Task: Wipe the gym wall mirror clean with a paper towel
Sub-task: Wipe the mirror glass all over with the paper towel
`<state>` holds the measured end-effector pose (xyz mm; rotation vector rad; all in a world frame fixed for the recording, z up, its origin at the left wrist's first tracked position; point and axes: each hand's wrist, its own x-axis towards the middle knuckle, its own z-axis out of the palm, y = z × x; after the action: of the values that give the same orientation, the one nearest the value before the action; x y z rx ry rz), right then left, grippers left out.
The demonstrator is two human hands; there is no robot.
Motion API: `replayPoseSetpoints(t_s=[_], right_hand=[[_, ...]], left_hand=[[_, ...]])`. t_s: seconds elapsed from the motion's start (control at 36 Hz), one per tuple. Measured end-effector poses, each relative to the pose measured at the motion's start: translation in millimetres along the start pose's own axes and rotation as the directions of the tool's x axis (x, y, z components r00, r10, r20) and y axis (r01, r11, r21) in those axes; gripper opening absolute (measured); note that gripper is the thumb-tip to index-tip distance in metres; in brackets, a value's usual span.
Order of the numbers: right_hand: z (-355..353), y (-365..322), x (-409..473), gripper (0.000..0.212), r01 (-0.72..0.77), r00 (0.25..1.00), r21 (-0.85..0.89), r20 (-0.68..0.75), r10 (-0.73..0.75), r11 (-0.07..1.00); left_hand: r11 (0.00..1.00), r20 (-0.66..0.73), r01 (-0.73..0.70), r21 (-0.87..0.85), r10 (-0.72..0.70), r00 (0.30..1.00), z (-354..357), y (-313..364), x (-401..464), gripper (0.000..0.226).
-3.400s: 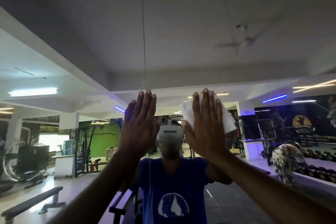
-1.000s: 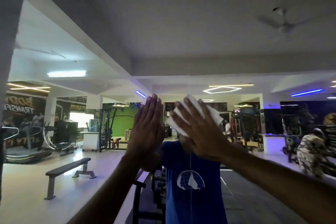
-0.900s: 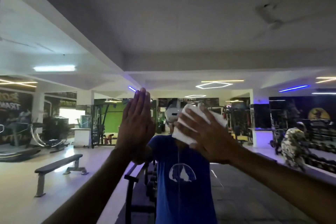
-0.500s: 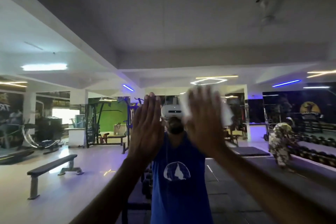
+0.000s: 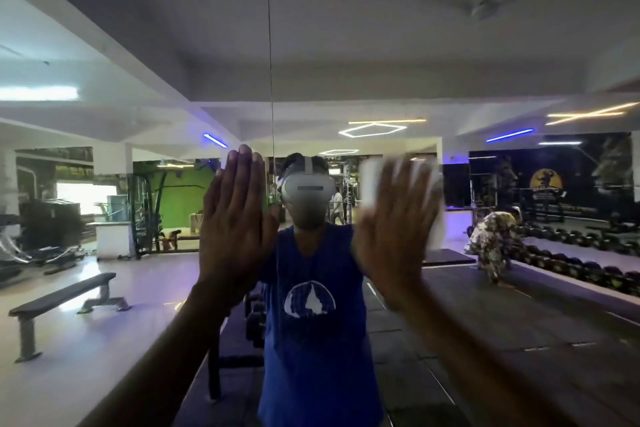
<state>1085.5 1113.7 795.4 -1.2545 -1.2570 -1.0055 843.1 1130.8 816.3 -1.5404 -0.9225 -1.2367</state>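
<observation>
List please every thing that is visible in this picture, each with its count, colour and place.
mirror: one, fills the view; a vertical seam runs above the left hand
paper towel: one, white, blurred, pressed on the glass under the right hand
bench: one, dark, reflected lower left
dumbbell row: dark, count unclear, reflected right
ceiling fan: one, pale, reflected upper right
left hand: flat on the mirror, fingers straight
right hand: flat on the paper towel, blurred

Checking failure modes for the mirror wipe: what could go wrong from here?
The paper towel is only pressed flat under the right hand, not pinched, so it may slip out. The bare left hand looks flat against the mirror and could leave fresh prints. The seam may snag the towel.
</observation>
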Motion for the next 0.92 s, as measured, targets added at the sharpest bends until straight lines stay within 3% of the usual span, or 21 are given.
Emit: replayPoseSetpoints(t_s=[0.08,0.17,0.22,0.28,0.36,0.47,0.53,0.61,0.72,0.81,0.92], right_hand=[[4.4,-21.3,-87.6,0.072,0.298,0.94,0.018,0.167,-0.296,0.954],[0.6,4.1,-72.8,0.071,0.489,0.847,0.048,0.215,-0.487,0.871],[-3.6,32.1,-35.5,0.071,0.534,0.822,0.052,0.204,-0.532,0.844],[-9.5,62.6,14.5,0.071,0.434,0.891,0.0,0.15,-0.429,0.901],[-17.9,90.4,78.8,0.069,0.106,0.994,-0.058,0.009,-0.106,0.993],[-10.5,56.4,50.8,0.069,-0.187,0.977,-0.047,-0.111,0.181,0.981],[-0.9,27.8,-14.3,0.07,-0.152,0.987,-0.017,-0.046,0.151,0.988],[5.7,4.6,-113.4,0.068,0.029,0.99,0.08,0.133,-0.039,0.996],[0.6,28.0,-109.3,0.071,0.152,0.976,0.082,0.148,-0.163,0.985],[-7.5,59.7,-35.5,0.07,0.053,0.998,-0.014,0.04,-0.053,0.998],[-14.0,76.1,39.4,0.071,-0.31,0.944,-0.013,-0.126,0.306,0.951]], left_hand=[[1.0,-0.015,0.007,-0.006,-0.007,1.0,0.4,1.5,0.1,0.069],[1.0,-0.024,-0.006,-0.005,0.006,1.0,0.6,0.6,0.5,0.07],[1.0,-0.039,-0.019,0.004,0.019,0.999,1.7,-1.0,0.8,0.069],[1.0,-0.049,-0.017,0.003,0.018,0.999,3.0,-1.5,0.6,0.069],[1.0,-0.048,-0.005,-0.007,0.005,0.999,3.7,-0.3,0.2,0.069],[1.0,-0.058,-0.017,-0.003,0.017,0.998,2.9,-1.2,-0.4,0.068],[1.0,-0.057,-0.014,-0.002,0.014,0.998,3.9,-2.1,-0.1,0.068],[1.0,-0.021,0.019,-0.019,-0.019,1.0,4.0,-1.3,-0.8,0.069],[1.0,-0.022,0.004,-0.004,-0.004,1.0,0.6,1.6,-2.2,0.067],[1.0,-0.016,0.006,-0.011,-0.006,1.0,-1.9,2.7,-1.5,0.067],[1.0,-0.027,0.019,-0.018,-0.02,0.999,-0.9,8.1,-11.4,0.066]])
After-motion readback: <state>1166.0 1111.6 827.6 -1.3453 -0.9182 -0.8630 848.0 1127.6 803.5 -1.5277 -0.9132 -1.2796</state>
